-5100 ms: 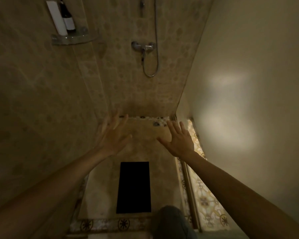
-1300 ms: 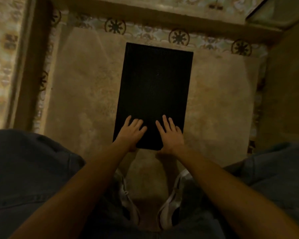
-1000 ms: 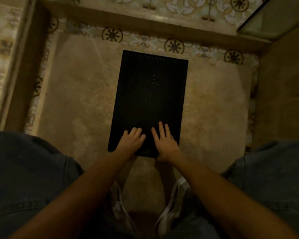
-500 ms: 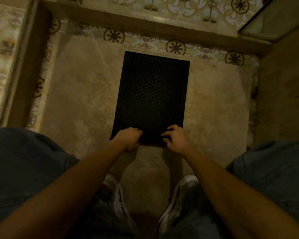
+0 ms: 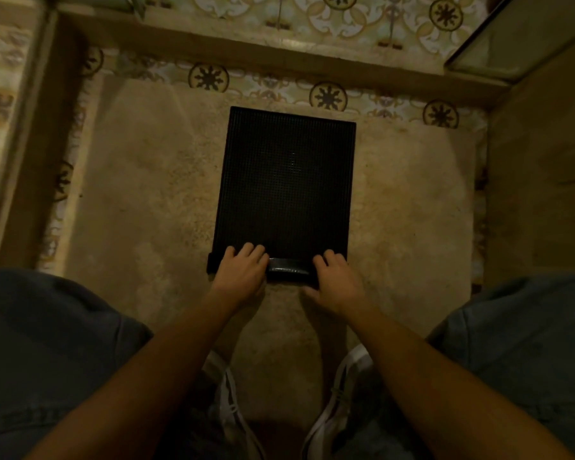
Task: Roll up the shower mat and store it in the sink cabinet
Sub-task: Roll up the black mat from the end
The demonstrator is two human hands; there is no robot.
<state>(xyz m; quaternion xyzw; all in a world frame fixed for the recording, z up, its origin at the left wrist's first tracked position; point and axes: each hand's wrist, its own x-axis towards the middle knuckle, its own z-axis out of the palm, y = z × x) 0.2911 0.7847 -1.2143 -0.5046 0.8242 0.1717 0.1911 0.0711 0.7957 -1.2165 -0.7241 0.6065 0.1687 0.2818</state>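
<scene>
A black ribbed shower mat (image 5: 287, 184) lies flat on the beige shower floor, its long side running away from me. Its near edge is turned over into a short glossy roll (image 5: 287, 268). My left hand (image 5: 241, 272) grips the roll's left part, fingers curled over the top. My right hand (image 5: 336, 277) holds the right end the same way. The sink cabinet is not in view.
I am squatting, knees in grey trousers at both sides, white shoes (image 5: 233, 410) below my arms. A raised threshold with patterned tiles (image 5: 327, 96) borders the far side. A wall stands at the right, and a glass panel edge (image 5: 512, 51) at the top right.
My hands went from lying flat on the mat's near end to curling around its edge. The near edge has lifted and turned over into a first roll.
</scene>
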